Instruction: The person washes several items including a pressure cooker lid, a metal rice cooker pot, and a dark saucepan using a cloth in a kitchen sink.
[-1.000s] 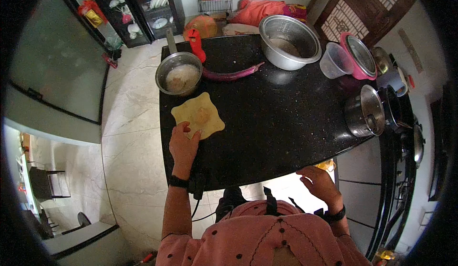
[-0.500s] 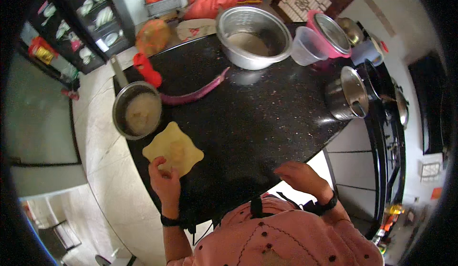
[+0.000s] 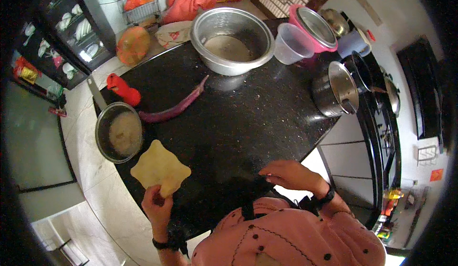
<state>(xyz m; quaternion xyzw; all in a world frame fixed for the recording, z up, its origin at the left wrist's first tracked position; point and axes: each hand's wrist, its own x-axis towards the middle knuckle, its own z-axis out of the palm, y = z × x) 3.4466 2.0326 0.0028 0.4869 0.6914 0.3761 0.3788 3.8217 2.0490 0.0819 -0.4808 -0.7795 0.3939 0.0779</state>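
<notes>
A pale yellow, four-cornered sheet of dough [image 3: 160, 163] lies on the black countertop at the near left. My left hand [image 3: 156, 206] is at its near edge, with thumb and fingers pinching the near corner. Just beyond the sheet stands a long-handled saucepan [image 3: 101, 144] holding a pale, cloudy mixture [image 3: 125, 133]. My right hand [image 3: 293, 174] hovers at the counter's near edge, well to the right of the dough. Its fingers stretch leftward, loosely apart, and nothing shows in them.
A long purple eggplant [image 3: 174, 110] lies past the saucepan, beside a red bottle-like object [image 3: 124, 90]. Along the far side stand a large metal pot [image 3: 229, 69], a clear plastic tub [image 3: 292, 46] and a pink lidded container [image 3: 329, 46]. A steel pot [image 3: 327, 94] stands at the right.
My left thumb and fingers have closed on the dough's near corner. The lumpy patch on the dough's middle shows less. The view has shifted; my right hand has moved slightly left.
</notes>
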